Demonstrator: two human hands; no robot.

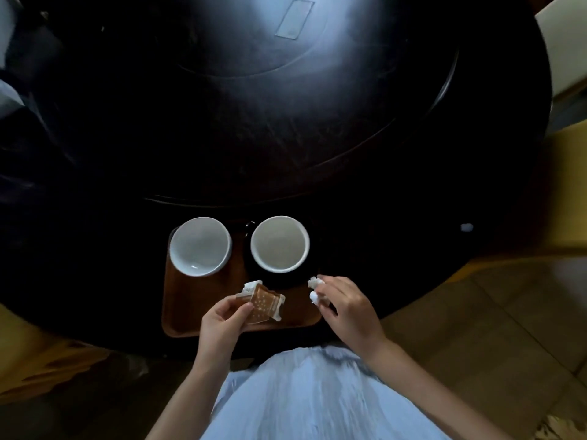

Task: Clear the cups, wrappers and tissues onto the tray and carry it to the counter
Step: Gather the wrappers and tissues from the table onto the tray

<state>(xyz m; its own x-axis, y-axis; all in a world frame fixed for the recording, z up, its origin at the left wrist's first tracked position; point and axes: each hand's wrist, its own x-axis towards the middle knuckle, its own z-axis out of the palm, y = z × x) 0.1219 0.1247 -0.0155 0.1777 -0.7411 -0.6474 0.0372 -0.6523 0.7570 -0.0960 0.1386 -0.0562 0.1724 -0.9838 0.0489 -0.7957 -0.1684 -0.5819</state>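
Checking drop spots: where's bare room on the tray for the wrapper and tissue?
Free: the tray's near-left strip, between the left cup and the near rim. Crowded: the far half, both cups; the right cup sits on a dark saucer. Left hand holds the wrapper over tray centre; right hand holds tissue.

A rectangular brown wooden tray (203,300) lies flat at the near edge of the dark round bench. Two round white ceramic cups stand upright on its far half, side by side and apart: the left cup (200,246) and the right cup (280,243), both looking empty. A crumpled clear-and-brown plastic wrapper with white dots (263,302) is held above the tray's near middle. White crumpled tissues (315,290) are held at the tray's right edge.
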